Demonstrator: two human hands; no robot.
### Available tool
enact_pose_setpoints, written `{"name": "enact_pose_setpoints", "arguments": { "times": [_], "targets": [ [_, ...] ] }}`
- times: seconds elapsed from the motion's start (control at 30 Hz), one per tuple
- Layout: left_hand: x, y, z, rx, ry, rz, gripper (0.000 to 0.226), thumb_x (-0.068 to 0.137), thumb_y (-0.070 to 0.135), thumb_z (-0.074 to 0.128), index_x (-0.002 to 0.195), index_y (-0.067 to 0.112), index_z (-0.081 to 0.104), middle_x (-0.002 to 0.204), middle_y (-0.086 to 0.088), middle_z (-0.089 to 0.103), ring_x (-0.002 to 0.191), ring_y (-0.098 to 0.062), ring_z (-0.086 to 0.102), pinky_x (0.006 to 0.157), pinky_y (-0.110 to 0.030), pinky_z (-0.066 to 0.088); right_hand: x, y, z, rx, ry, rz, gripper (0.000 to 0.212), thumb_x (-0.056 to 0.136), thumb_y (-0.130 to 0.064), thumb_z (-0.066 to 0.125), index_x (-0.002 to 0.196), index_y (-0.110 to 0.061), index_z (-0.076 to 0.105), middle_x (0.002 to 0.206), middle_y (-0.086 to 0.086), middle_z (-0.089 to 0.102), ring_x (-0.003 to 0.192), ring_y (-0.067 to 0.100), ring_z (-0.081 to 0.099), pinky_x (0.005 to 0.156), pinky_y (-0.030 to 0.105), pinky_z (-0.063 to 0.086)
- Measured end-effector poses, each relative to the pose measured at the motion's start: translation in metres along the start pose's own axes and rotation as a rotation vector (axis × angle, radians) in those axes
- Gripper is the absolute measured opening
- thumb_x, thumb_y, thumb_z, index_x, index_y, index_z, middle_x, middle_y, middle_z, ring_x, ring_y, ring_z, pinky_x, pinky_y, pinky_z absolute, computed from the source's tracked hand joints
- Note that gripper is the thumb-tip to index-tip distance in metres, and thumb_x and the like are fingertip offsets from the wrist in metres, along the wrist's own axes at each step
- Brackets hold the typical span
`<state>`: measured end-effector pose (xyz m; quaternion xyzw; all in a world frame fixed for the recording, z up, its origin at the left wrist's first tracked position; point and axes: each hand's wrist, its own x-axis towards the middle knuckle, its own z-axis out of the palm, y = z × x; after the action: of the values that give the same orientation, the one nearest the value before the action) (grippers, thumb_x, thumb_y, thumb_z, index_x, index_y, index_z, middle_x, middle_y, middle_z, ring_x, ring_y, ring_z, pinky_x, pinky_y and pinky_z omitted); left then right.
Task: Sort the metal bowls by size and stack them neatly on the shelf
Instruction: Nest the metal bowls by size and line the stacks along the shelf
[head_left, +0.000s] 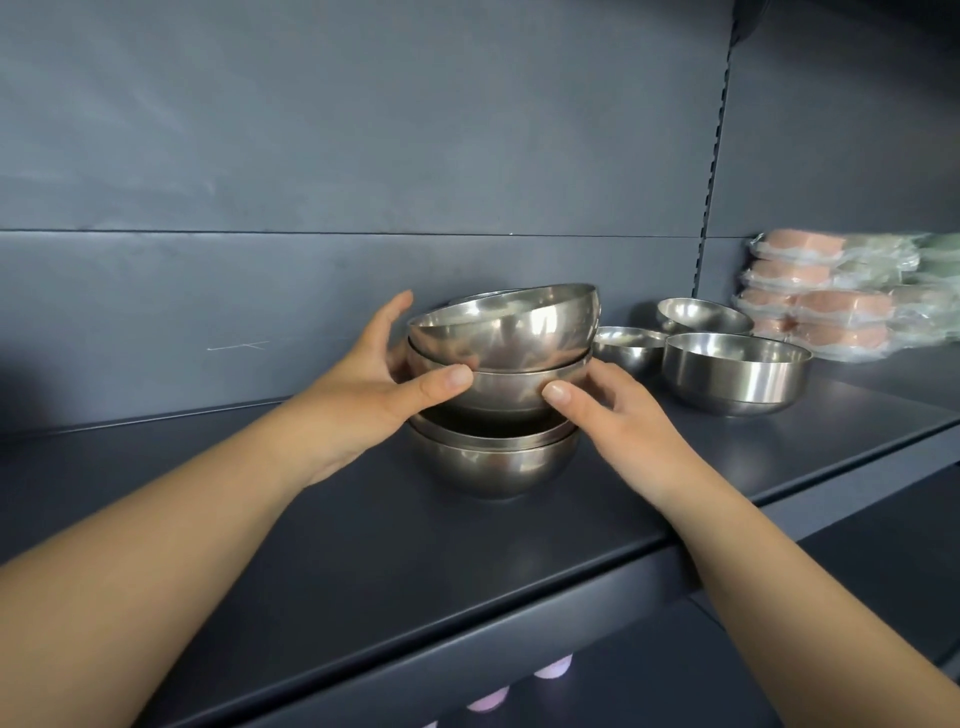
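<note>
A stack of round metal bowls (493, 462) stands on the dark shelf (311, 519). Both hands hold an upper pair of nested bowls (511, 387) just above the lower ones. The top bowl (509, 327) of that pair sits tilted toward me. My left hand (374, 384) grips the pair from the left, thumb in front and fingers behind. My right hand (613, 410) grips it from the right, thumb on the front wall. To the right stand three loose bowls: a large one (737, 376), a small one (628, 345) and one behind (701, 314).
Wrapped packs of pink and green items (831, 296) are piled at the shelf's far right. A slotted upright (711, 156) divides the grey back panel. Pale lilac objects (550, 670) show on the level below the shelf's front edge.
</note>
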<state>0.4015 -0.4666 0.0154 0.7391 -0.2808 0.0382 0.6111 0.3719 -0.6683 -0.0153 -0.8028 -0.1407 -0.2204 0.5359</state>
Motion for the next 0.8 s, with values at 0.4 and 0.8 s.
{"name": "enact_pose_setpoints", "arguments": {
  "times": [0.4, 0.8],
  "targets": [
    [-0.002, 0.004, -0.009, -0.015, -0.198, 0.062, 0.053, 0.053, 0.012, 0.073, 0.098, 0.033, 0.055, 0.072, 0.021, 0.071, 0.075, 0.009, 0.065, 0.066, -0.003, 0.046, -0.007, 0.006, 0.001, 0.120, -0.059, -0.059, 0.047, 0.058, -0.054, 0.066, 0.101, -0.036, 0.061, 0.105, -0.014, 0.069, 0.108, 0.005, 0.060, 0.104, 0.039, 0.042],
    [-0.004, 0.008, -0.010, 0.038, -0.211, 0.066, 0.055, 0.044, 0.031, 0.071, 0.097, 0.033, 0.060, 0.078, 0.017, 0.073, 0.079, 0.007, 0.066, 0.067, -0.005, 0.047, -0.008, 0.009, 0.000, 0.262, -0.072, -0.058, 0.041, 0.052, -0.053, 0.064, 0.087, -0.032, 0.058, 0.083, -0.025, 0.068, 0.092, -0.006, 0.059, 0.088, 0.021, 0.040]
  ]
}}
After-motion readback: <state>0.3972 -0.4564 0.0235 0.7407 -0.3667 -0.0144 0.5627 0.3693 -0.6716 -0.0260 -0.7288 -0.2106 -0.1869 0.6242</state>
